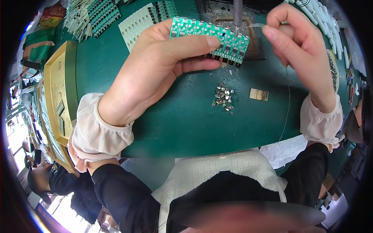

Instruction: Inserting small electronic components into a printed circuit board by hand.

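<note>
My left hand grips a green circuit board panel by its left part, thumb across the top and fingers beneath. Small black components line the panel's lower edge. Over its right end a grey rod-shaped soldering iron points down, its tip at or just above the board. Thumb and forefinger of my right hand pinch a thin solder wire, whose end reaches toward that tip. The wire's tail hangs below the hand across the table. Below the panel lies a pile of small shiny metal pieces.
A small tan block sits right of the pile. At left stands a yellow tray with a few parts. More circuit boards and a pale panel lie at the back left. White tubes fill the back right. Another person is at lower left.
</note>
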`<state>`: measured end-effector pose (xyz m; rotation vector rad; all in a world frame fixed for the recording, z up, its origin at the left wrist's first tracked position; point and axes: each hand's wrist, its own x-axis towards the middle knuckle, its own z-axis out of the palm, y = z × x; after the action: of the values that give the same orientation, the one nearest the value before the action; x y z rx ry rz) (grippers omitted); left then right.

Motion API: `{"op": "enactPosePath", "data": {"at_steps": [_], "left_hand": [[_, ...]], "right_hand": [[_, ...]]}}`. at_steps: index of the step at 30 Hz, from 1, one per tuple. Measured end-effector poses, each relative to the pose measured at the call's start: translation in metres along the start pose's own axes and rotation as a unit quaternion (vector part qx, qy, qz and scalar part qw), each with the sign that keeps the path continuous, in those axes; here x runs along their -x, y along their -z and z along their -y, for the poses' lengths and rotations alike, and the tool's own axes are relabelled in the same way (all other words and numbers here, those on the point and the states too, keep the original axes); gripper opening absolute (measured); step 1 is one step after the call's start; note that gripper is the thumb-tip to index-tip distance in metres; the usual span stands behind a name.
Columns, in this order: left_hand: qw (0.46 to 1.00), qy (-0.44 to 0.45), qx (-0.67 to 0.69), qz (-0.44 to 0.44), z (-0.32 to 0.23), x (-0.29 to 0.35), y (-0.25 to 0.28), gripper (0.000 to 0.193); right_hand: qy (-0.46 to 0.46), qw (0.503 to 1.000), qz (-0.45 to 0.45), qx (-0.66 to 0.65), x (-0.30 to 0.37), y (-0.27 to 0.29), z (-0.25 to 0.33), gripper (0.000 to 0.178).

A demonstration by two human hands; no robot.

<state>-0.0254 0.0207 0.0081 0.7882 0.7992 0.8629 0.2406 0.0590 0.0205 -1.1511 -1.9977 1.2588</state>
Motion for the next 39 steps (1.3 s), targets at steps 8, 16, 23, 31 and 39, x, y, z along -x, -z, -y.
{"op": "enactPosePath", "data": {"at_steps": [8, 16, 23, 31, 39], "left_hand": [[0.997, 0.06, -0.037, -0.033, 0.006, 0.0, -0.006, 0.021], [0.999, 0.044, -0.014, -0.02, 0.006, -0.005, 0.001, 0.019], [0.999, 0.021, 0.044, -0.004, 0.002, -0.009, 0.007, 0.02], [1.0, 0.002, 0.024, -0.008, 0.0, -0.008, 0.011, 0.02], [0.999, -0.008, -0.03, -0.043, -0.002, -0.005, 0.011, 0.025]], "right_hand": [[-0.11, 0.854, -0.216, 0.46, -0.014, 0.041, 0.021, 0.015], [-0.083, 0.897, -0.041, 0.431, 0.0, 0.039, 0.009, 0.018], [0.019, 0.988, 0.0, 0.154, 0.003, -0.004, 0.014, 0.011], [0.035, 0.998, -0.001, 0.06, 0.005, -0.015, 0.008, 0.013], [0.055, 0.997, 0.01, 0.05, 0.003, -0.018, 0.004, 0.014]]}}
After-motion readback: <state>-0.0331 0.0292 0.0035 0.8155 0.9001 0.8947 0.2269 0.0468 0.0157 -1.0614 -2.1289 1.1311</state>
